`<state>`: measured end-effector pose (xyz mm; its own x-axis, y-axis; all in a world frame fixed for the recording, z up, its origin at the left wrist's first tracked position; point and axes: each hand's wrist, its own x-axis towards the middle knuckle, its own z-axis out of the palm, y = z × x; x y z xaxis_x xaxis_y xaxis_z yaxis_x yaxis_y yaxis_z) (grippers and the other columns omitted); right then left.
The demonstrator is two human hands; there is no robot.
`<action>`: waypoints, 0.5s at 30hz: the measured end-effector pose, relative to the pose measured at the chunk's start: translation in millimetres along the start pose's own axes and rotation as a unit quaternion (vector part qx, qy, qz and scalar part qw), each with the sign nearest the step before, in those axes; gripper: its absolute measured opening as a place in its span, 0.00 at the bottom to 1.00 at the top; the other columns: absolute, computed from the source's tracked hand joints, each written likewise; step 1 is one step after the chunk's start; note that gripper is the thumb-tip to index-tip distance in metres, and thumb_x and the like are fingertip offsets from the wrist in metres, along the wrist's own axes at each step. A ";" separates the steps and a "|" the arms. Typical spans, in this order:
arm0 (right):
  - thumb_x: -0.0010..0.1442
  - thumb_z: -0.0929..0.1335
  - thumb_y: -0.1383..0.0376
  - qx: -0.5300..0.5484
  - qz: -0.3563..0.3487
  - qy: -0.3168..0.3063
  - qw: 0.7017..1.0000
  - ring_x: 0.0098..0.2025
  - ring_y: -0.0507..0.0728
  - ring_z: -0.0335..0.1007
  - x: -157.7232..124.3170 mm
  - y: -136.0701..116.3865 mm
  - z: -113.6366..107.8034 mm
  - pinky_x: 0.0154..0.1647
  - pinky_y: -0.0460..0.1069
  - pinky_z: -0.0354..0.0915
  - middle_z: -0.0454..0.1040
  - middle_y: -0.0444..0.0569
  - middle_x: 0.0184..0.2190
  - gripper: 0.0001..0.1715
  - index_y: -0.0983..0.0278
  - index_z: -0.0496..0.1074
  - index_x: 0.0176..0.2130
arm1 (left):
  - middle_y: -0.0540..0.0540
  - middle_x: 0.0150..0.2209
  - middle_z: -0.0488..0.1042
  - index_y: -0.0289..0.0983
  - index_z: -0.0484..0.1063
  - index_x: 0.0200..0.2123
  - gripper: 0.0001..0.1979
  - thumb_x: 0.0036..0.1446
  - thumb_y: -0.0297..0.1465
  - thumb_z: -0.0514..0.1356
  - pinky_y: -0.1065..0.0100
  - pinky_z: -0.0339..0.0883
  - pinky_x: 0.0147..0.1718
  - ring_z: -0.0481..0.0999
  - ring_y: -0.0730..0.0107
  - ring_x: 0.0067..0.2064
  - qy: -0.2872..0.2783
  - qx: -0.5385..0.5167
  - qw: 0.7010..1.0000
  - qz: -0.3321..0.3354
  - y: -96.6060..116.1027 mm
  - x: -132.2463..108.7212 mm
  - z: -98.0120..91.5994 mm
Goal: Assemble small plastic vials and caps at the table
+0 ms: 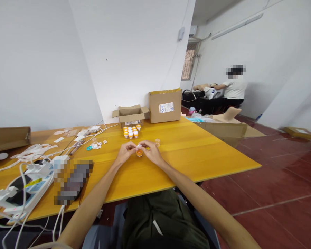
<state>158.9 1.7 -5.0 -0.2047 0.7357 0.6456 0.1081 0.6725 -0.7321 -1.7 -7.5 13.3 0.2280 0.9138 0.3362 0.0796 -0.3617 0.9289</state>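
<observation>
Worktop: yellow wood-grain surface [197,152], carrying the cartons, tubs and small parts.
Closed carton: brown [165,106], label on front, upright near the far edge.
Open carton: smaller [129,118], flaps spread, just left of the closed carton.
Left hand: above the worktop [125,152]; fingers [132,146] narrow, pinching one side of the white piece.
Right hand: facing the left [153,152]; fingers [144,144] narrow, gripping the opposite side.
Tub group: white and orange [130,135], close together before the open carton.
Orange container: directly below the fingertips [139,153]; contact with the white piece cannot be determined.
Clear cup: just beyond the right hand [158,141].
White piece: small [139,147], between both hands' fingertips.
</observation>
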 end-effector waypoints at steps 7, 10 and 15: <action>0.56 0.68 0.60 0.007 0.003 -0.001 1.000 0.32 0.55 0.72 1.1 0.4 -0.7 0.35 0.49 0.68 0.77 0.46 0.29 0.08 0.62 0.74 0.31 | 0.49 0.26 0.76 0.36 0.73 0.25 0.12 0.44 0.39 0.68 0.68 0.66 0.35 0.74 0.69 0.30 0.000 0.012 1.000 0.011 -0.6 -0.1 0.1; 0.57 0.68 0.59 0.005 0.008 0.000 1.000 0.32 0.55 0.73 1.4 1.6 -1.5 0.35 0.49 0.68 0.77 0.46 0.29 0.09 0.62 0.74 0.31 | 0.49 0.26 0.77 0.36 0.74 0.25 0.12 0.44 0.38 0.68 0.68 0.67 0.35 0.74 0.69 0.30 0.003 0.010 1.000 0.014 -1.9 0.3 0.2; 0.56 0.68 0.58 0.007 0.016 0.002 1.000 0.32 0.54 0.73 1.5 2.5 -1.5 0.35 0.49 0.68 0.77 0.46 0.29 0.10 0.62 0.75 0.31 | 0.49 0.26 0.77 0.36 0.74 0.26 0.11 0.44 0.37 0.68 0.68 0.68 0.35 0.75 0.68 0.31 0.003 0.015 1.000 0.015 -3.3 0.7 -1.1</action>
<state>160.4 4.7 -5.5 -0.1979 0.7578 0.6218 0.1005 0.6467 -0.7561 -2.9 -5.4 10.6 0.2258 0.9035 0.3644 0.1015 -0.3939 0.9135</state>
